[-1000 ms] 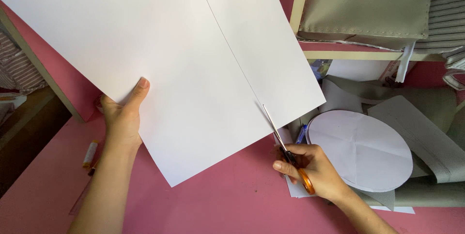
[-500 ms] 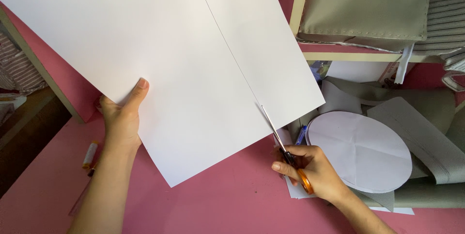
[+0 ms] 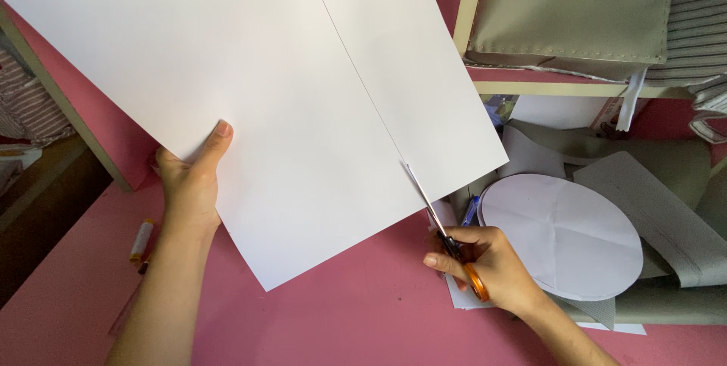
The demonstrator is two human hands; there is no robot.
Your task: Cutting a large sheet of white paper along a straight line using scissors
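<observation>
- Left hand [image 3: 188, 184]: clamped on the left edge of a big white sheet [image 3: 250, 93], thumb on top, fingers hidden underneath. Sheet is held up off the pink table [image 3: 356, 313], tilted, filling the upper left of the view.
- Right hand [image 3: 488, 267]: closed around the orange handles of a pair of scissors [image 3: 443, 226]. Blades point up and left into the sheet's lower right edge, at the near end of a thin dark line running the sheet's length.
- How far the blades are spread: can't tell, they show as one thin sliver.
- Just right of the right hand: white paper oval [image 3: 560, 233] with fold creases, lying flat on grey-green fabric pieces [image 3: 666, 214].
- Blue pen [image 3: 471, 211] between the scissors and the oval, partly hidden.
- Small spool of thread [image 3: 141, 240] on the table, left of the left forearm.
- Top right: cream-framed shelf [image 3: 530, 86] holding a folded olive fabric piece [image 3: 568, 6] and striped cloth [image 3: 700, 18].
</observation>
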